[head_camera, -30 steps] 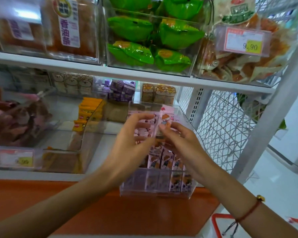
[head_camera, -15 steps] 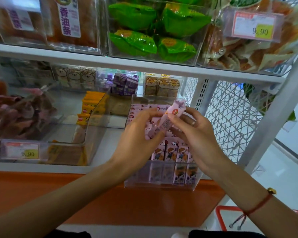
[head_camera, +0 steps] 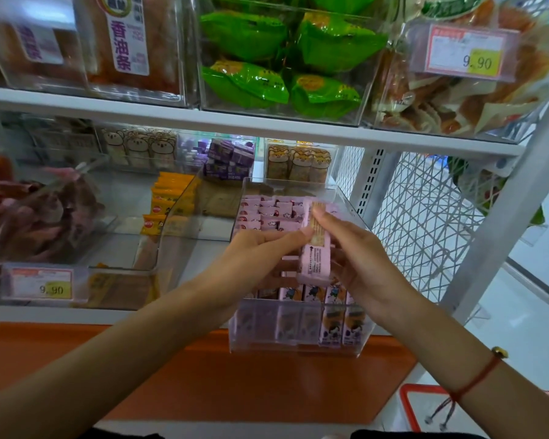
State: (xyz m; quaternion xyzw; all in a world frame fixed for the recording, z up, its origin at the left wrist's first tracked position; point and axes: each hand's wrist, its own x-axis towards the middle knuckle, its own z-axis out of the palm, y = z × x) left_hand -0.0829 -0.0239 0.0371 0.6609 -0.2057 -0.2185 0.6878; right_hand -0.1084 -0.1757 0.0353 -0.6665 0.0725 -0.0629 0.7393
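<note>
One pink packet (head_camera: 314, 261) is held above the clear bin (head_camera: 267, 346) at the shelf's right end — left hand (head_camera: 251, 258) pinching one side, right hand (head_camera: 365, 270) gripping the other. Picking looks done; placing it remains.

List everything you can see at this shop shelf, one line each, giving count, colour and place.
held packet: one, pink, between both hands
clear bin: one, transparent, lower shelf front
binned packets: many, pink-purple, inside clear bin
green packets: about six, green, upper shelf
orange packets: several, orange, bin to the left
purple boxes: several, purple, lower shelf back
price tags: two, red and yellow, upper right, lower left
basket: one, red rim, lower right corner
bracelet: one, red, right wrist
left hand: one, pinches held packet
right hand: one, grips held packet
</note>
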